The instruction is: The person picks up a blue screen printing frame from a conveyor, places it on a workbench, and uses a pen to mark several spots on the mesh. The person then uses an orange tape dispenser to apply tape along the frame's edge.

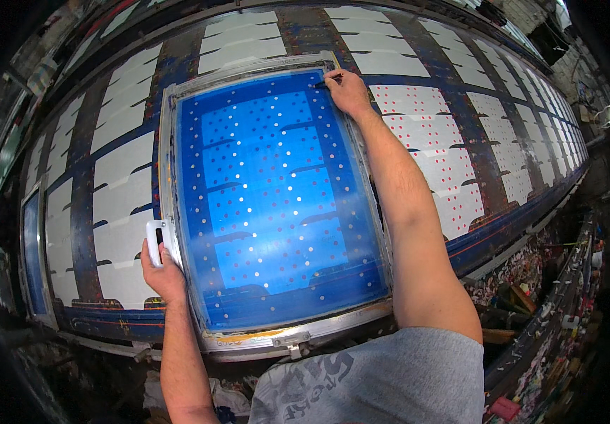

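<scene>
A blue mesh screen [262,191] in a silver frame [255,341] lies over a long bench of white cut pieces. Pale and dark dots cover it, with white cut shapes showing through. My left hand [163,272] is closed on a white handle-like piece [154,233] at the frame's left side. My right hand [347,92] is at the screen's upper right corner, fingers pinched on a small dark pen-like object [326,83] at the mesh's edge.
White pieces with red dots [432,177] lie to the right, plain white pieces [124,212] to the left. Another framed screen [36,247] stands at the far left. Along the bench's lower right is a ledge heaped with scraps [531,332].
</scene>
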Tool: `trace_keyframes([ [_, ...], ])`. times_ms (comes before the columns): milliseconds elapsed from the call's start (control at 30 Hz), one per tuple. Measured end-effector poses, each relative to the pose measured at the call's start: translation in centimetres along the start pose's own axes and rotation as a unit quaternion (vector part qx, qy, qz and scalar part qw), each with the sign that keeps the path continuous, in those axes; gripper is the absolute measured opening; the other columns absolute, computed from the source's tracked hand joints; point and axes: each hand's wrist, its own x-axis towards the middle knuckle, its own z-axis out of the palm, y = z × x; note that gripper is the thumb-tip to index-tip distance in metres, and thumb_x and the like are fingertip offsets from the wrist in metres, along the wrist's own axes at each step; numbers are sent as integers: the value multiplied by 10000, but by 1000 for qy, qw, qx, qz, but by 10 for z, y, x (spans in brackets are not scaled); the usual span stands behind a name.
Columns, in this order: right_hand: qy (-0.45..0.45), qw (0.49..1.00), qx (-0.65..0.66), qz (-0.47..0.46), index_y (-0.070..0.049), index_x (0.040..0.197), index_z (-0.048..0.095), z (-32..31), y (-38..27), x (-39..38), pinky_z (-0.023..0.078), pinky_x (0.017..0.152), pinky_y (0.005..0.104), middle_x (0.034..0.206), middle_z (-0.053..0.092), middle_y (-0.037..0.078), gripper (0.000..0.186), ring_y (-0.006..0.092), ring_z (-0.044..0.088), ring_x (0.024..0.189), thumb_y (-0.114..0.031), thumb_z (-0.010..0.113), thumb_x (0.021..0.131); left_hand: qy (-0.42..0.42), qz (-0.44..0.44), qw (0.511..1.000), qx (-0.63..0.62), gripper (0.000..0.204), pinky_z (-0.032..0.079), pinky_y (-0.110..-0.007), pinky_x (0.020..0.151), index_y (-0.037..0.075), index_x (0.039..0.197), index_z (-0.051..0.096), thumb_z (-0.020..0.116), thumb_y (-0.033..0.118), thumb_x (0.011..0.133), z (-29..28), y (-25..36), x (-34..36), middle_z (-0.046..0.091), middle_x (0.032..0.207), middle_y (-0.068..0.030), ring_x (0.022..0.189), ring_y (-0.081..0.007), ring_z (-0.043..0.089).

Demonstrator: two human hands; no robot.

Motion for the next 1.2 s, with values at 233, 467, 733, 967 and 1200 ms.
trace_keyframes([
  [233,-3,1000,-25,0,-169,1153,828,2,-8,7,602,911,509,1081,810,191,247,396,776,1035,-299,693,993,-5,-6,1000,-13,498,511,-401,1110,-58,1488,597,696,-26,1001,0,1,0,704,1380,-221,1246,-302,689],
  [467,-11,999,-48,-8,-171,1129,829,3,-13,7,603,913,518,1070,809,191,245,402,774,1034,-319,688,995,-1,8,1000,12,500,512,-401,1105,-61,1490,591,693,-23,1002,-1,3,-1,706,1366,-218,1231,-300,696],
  [733,-31,996,-79,21,-189,1141,824,-4,-23,1,595,940,522,1098,805,188,258,401,765,1073,-344,674,1001,-4,-2,1000,0,490,519,-402,1094,-58,1489,594,685,-18,1009,-1,6,-1,709,1359,-223,1222,-302,704],
  [967,-7,997,-68,-20,-169,1194,823,-3,-23,-6,590,953,471,1122,818,150,258,342,778,1076,-308,692,1022,1,11,1000,8,497,519,-404,1098,-55,1488,598,709,-4,1006,0,-1,0,708,1363,-228,1227,-309,700],
  [1200,-34,995,-92,4,-219,1187,820,-2,-31,-6,596,957,513,1128,810,162,241,372,766,1099,-332,701,1012,0,4,1000,-3,495,521,-409,1092,-54,1484,600,714,-1,1006,1,-4,0,708,1366,-224,1229,-311,697],
])
